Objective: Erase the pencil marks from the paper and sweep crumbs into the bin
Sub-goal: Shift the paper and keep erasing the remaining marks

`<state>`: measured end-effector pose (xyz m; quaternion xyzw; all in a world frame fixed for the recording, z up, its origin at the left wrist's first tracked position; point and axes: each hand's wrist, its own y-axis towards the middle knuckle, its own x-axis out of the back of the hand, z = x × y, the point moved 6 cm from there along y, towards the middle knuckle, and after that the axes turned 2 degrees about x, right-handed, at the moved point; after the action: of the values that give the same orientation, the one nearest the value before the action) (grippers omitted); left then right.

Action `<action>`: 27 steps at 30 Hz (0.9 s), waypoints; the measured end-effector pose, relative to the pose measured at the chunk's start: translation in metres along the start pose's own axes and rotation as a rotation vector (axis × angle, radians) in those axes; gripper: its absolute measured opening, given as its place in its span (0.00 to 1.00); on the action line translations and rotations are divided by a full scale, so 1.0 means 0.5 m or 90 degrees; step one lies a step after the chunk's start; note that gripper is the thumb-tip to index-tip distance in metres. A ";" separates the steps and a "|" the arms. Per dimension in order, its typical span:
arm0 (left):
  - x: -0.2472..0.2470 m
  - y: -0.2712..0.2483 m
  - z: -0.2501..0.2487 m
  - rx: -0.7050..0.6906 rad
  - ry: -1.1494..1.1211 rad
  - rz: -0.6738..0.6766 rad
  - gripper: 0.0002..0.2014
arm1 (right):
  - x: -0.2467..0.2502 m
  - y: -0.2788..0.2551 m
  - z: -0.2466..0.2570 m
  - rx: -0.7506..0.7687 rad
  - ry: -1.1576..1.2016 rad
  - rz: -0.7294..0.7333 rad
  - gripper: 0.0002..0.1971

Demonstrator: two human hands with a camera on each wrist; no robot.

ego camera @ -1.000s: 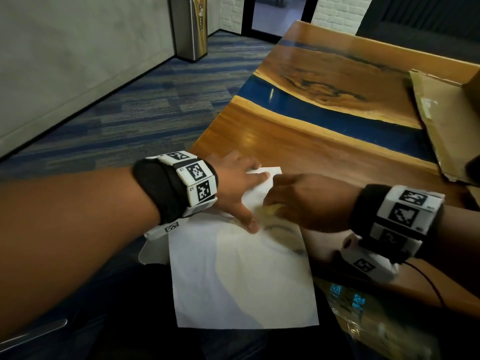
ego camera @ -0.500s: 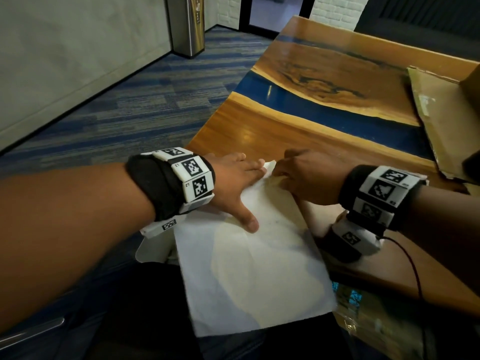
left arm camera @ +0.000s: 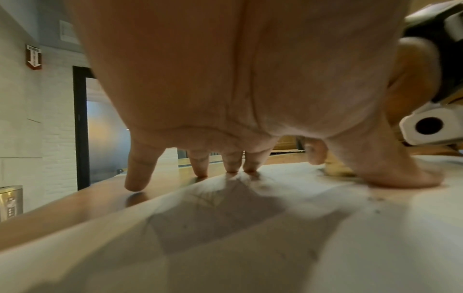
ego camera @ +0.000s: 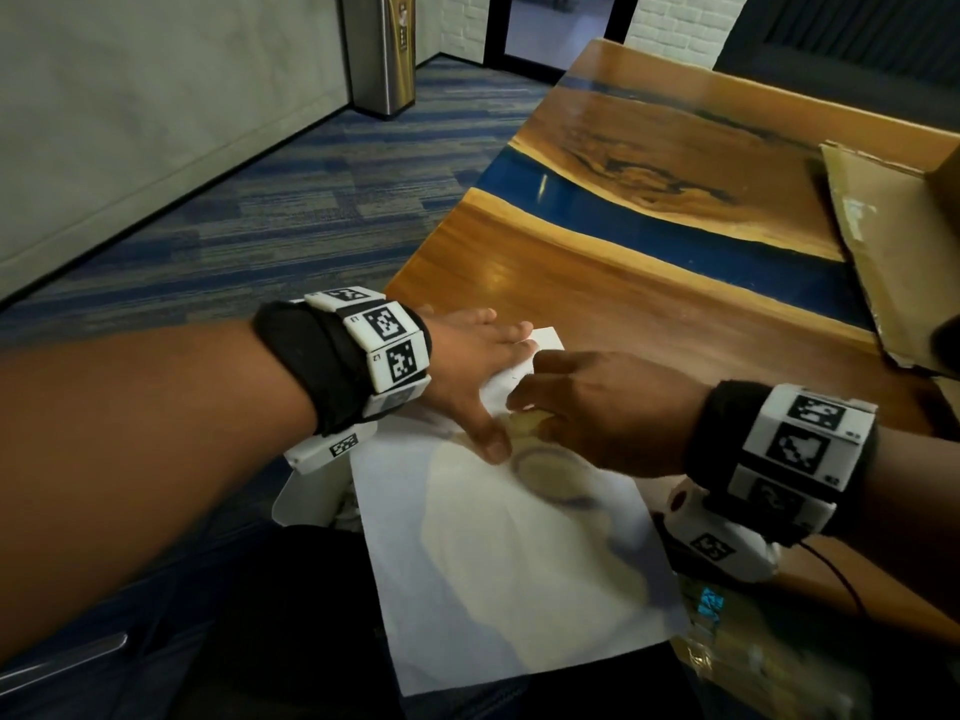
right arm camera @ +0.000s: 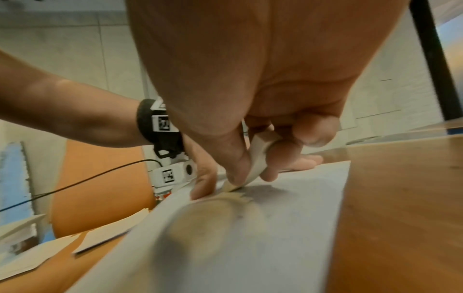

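A white sheet of paper [ego camera: 498, 563] lies at the near corner of the wooden table [ego camera: 597, 293] and hangs over its edge. My left hand [ego camera: 478, 366] lies flat on the paper's far end, fingers spread and thumb pressed down [left arm camera: 400, 178]. My right hand [ego camera: 597, 413] pinches a pale eraser [right arm camera: 258, 158] between thumb and fingers, its tip against the paper [right arm camera: 288, 228] next to the left thumb. In the left wrist view a few dark crumbs [left arm camera: 374, 199] lie on the sheet. In the head view the eraser is mostly hidden under the right hand.
A flattened cardboard box [ego camera: 898, 241] lies at the table's far right. A steel bin [ego camera: 384, 49] stands by the wall across the carpet. Crinkled clear plastic wrap [ego camera: 737, 652] sits below the table's near edge. A blue resin stripe [ego camera: 649, 226] crosses the tabletop.
The right hand with the eraser has slid back toward me along the paper, after moving to the far corner half a second ago. The left hand stays pressed on the sheet.
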<state>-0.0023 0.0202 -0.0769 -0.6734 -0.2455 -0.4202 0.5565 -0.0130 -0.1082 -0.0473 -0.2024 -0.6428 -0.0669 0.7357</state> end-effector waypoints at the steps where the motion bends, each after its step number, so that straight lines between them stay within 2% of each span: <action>1: 0.003 -0.002 -0.002 -0.002 0.002 0.002 0.64 | 0.007 0.006 -0.019 -0.033 -0.001 -0.012 0.15; 3: 0.007 -0.008 -0.008 -0.002 0.011 0.005 0.64 | 0.019 0.016 -0.078 -0.132 -0.018 -0.014 0.15; 5: 0.011 -0.012 -0.013 -0.002 0.013 0.001 0.63 | 0.024 0.018 -0.103 -0.169 -0.050 -0.016 0.14; 7: 0.014 -0.015 -0.018 -0.002 0.008 -0.001 0.63 | 0.015 0.018 -0.062 -0.099 -0.038 -0.025 0.14; 9: 0.016 -0.016 -0.020 -0.003 0.004 -0.004 0.62 | -0.003 0.005 0.005 0.009 -0.002 0.009 0.15; 10: 0.017 -0.016 -0.021 -0.003 0.005 -0.003 0.62 | -0.009 0.004 0.013 0.030 -0.003 0.020 0.15; 11: 0.017 -0.016 -0.020 -0.003 0.007 -0.002 0.62 | -0.002 0.009 0.001 0.021 -0.016 0.012 0.15; 14: 0.009 -0.003 -0.012 -0.011 0.011 -0.004 0.64 | 0.025 0.027 -0.091 -0.131 -0.069 -0.034 0.14; 15: 0.005 0.003 -0.008 -0.013 0.012 -0.003 0.65 | 0.026 0.026 -0.102 -0.153 -0.082 -0.035 0.14; 16: 0.002 0.008 -0.006 -0.017 0.010 -0.003 0.66 | 0.022 0.027 -0.093 -0.139 -0.080 -0.039 0.13; 18: 0.002 0.010 -0.007 -0.034 0.003 -0.011 0.68 | 0.009 0.020 -0.030 -0.042 -0.053 -0.019 0.12; 20: 0.006 0.005 -0.011 -0.030 0.000 -0.006 0.65 | -0.002 0.015 -0.001 0.017 -0.030 0.006 0.13; 24: 0.009 -0.001 -0.015 -0.023 0.027 -0.008 0.63 | 0.022 0.032 -0.095 -0.132 -0.072 -0.041 0.13; 25: 0.010 -0.003 -0.015 -0.023 0.019 -0.009 0.63 | 0.022 0.031 -0.088 -0.122 -0.078 -0.058 0.12; 27: 0.012 -0.005 -0.016 -0.025 0.001 -0.010 0.63 | 0.012 0.025 -0.032 -0.025 -0.048 -0.058 0.10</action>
<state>-0.0038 0.0123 -0.0704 -0.6820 -0.2420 -0.4296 0.5402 0.0073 -0.1020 -0.0459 -0.1899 -0.6771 -0.1052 0.7032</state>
